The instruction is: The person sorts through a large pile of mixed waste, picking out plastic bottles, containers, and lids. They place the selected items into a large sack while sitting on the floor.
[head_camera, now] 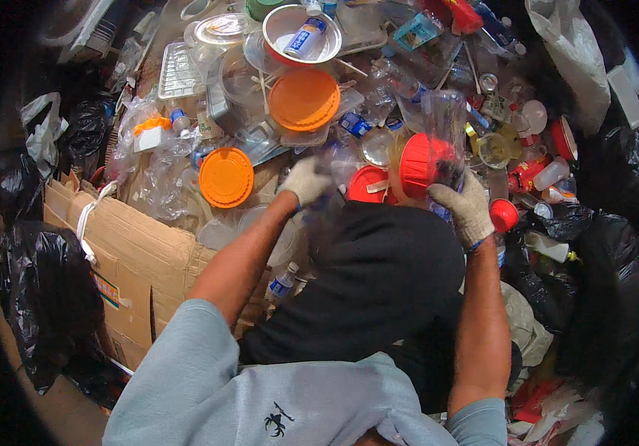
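My right hand (467,209), in a pale knit glove, grips a tall clear plastic container (445,114) by its lower end. Behind that container shows a red ribbed tub (415,164). My left hand (308,181), gloved the same way, is blurred over the pile near some clear plastic with blue on it (339,161); whether the fingers hold it cannot be made out. An orange round lid (226,177) lies left of this hand, and another orange lid (304,100) lies farther off. Between my hands rests a red lid (368,184).
Mixed plastic waste spreads ahead, including a white-and-red bowl (330,47) with a blue-labelled bottle (305,39) inside. A cardboard box (130,245) stands at left beside a black plastic bag (54,301). More black bags (609,279) lie at right. A small bottle (282,283) is near my leg.
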The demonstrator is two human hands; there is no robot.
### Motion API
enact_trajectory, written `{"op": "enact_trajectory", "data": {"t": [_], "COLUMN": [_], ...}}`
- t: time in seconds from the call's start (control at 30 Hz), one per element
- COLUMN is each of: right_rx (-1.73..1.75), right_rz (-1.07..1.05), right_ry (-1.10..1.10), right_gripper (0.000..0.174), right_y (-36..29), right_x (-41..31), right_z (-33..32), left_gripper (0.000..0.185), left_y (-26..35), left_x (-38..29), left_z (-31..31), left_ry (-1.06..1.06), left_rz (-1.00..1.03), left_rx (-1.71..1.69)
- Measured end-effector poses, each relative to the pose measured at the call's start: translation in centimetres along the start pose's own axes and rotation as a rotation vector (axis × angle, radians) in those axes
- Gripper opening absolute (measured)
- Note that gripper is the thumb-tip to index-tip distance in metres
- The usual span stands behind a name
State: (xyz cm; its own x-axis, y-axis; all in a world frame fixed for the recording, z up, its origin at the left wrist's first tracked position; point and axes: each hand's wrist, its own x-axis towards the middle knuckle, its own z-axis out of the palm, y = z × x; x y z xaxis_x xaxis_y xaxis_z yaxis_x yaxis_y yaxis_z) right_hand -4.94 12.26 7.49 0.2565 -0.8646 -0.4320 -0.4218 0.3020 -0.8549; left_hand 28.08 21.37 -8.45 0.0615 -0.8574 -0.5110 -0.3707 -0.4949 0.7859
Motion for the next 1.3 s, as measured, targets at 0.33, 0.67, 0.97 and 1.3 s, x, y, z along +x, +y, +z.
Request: {"op": "enact_trajectory", "data": {"t": [0.33, 0.67, 0.97, 1.3], "right_rx": [0.090, 0.045, 0.165, 0.142], "right_rz": [-0.222, -0.105, -0.057, -0.059], "right_ry": [-0.303, 0.045, 0.137, 0.173], "right_gripper": [0.062, 0.076, 0.078, 0.078], "right_y": [-10.9, -3.8, 1.2, 2.6], "right_x": [2.0, -4.1, -6.8, -8.5], "right_z": [1.2, -4.6, -5.2, -6.6], "left_gripper": [0.057, 0.051, 0.098, 0.099], "left_y": [19.6, -13.4, -18.5, -18.6], "left_x": [1.4, -5.4, -8.3, -6.7], "left_z": [-6.0, -7.5, -12.5, -7.6], "left_ry": [-0.126, -0.765, -0.442, 0.145], "left_rz": [0.330, -0.577, -0.818, -0.849], "left_rx": [-0.564, 1.018, 0.564, -0.249]}}
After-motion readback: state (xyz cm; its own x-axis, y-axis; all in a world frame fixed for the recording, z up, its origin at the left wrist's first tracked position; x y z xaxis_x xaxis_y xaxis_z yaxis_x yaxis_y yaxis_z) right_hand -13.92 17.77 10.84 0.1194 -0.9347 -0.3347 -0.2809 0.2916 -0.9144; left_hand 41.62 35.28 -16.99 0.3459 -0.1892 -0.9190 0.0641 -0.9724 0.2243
